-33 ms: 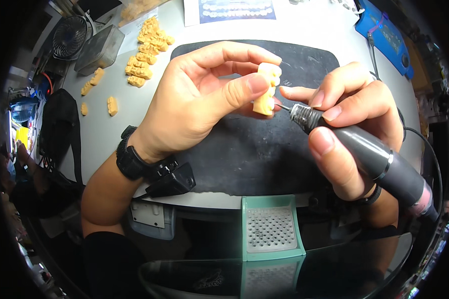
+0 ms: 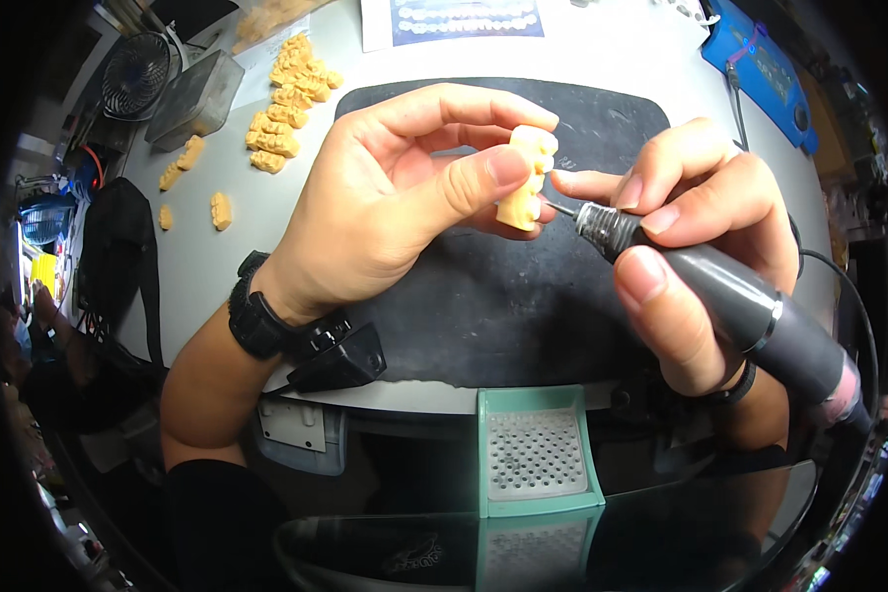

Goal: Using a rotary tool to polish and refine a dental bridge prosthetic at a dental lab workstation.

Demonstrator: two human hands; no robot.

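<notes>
Above the black mat (image 2: 444,326), my left hand (image 2: 405,197) pinches a yellow dental model (image 2: 519,207) between thumb and fingers. The model stands on end, its row of teeth facing right. My right hand (image 2: 701,217) is wrapped like a pen grip round a dark rotary handpiece (image 2: 725,291). A thin metal bur (image 2: 560,209) sticks out of its tip and points at the lower teeth of the model. Whether the bur touches the model I cannot tell. My right index or little fingertip lies close to the model's right side.
Several yellow dental models (image 2: 271,138) lie at the far left beside a grey box (image 2: 195,97) and a fan (image 2: 138,74). A blue control unit (image 2: 760,74) stands far right, with a cable nearby. A green-framed perforated tray (image 2: 541,452) sits at the table's near edge.
The handpiece and my right hand have shifted very slightly right. The dental model's lower end has tilted a little to the left in my left hand.
</notes>
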